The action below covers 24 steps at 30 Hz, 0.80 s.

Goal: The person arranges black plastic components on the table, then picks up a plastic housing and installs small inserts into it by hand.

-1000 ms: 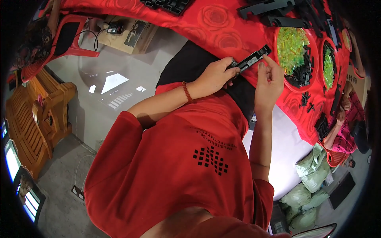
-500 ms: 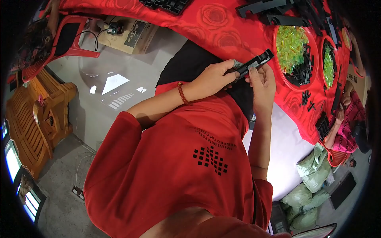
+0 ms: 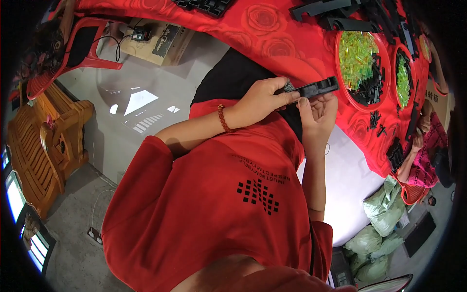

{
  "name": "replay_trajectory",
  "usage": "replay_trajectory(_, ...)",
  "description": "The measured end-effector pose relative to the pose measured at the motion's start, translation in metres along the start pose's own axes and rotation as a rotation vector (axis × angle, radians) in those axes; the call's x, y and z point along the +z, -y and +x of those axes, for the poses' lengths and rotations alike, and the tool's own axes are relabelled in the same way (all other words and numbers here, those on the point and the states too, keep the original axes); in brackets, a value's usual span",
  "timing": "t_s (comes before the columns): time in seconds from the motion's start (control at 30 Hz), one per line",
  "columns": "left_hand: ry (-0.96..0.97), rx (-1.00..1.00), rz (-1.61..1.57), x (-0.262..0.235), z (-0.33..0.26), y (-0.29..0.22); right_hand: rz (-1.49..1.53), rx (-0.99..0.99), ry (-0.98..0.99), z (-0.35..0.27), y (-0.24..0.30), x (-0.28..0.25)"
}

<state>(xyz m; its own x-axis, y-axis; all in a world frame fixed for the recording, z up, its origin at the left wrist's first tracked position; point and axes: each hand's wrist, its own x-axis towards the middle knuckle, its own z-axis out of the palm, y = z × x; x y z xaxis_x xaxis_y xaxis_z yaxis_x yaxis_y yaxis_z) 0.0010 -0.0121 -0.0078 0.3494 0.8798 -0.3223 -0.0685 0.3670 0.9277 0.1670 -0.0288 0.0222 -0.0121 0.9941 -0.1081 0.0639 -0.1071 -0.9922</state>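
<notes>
Black and narrow, the plastic bar (image 3: 311,89) we hold runs from nine to three o'clock, its far end tipped toward two. Our left hand (image 3: 260,100) is closed around its near end; our right hand (image 3: 318,109) pinches the middle, just short of the red-clothed desk (image 3: 292,48).

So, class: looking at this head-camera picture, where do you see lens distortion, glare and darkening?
Head view: strong fisheye, so the red tablecloth edge curves and the corners fall into black vignette; a bright window reflection glares on the glossy grey floor; the left hand, right hand and long black plastic part are evenly lit and fairly sharp.
</notes>
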Motion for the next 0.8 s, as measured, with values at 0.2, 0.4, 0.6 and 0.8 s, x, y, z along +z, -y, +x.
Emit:
replay_trajectory(0.2,0.007,0.121,0.151,0.000,-0.007,-0.003,-0.014,-0.074,-0.101,-0.012,0.008,0.007)
replay_trajectory(0.4,0.047,0.072,-0.084,0.004,-0.012,-0.001,-0.119,-0.133,-0.029,-0.022,0.008,0.002)
replay_trajectory(0.6,0.076,0.102,-0.293,0.009,-0.019,-0.008,-0.169,-0.248,-0.081,-0.033,0.016,0.011)
replay_trajectory(0.8,0.097,0.048,-0.305,0.011,-0.019,-0.004,-0.206,-0.286,-0.151,-0.039,0.012,0.012)
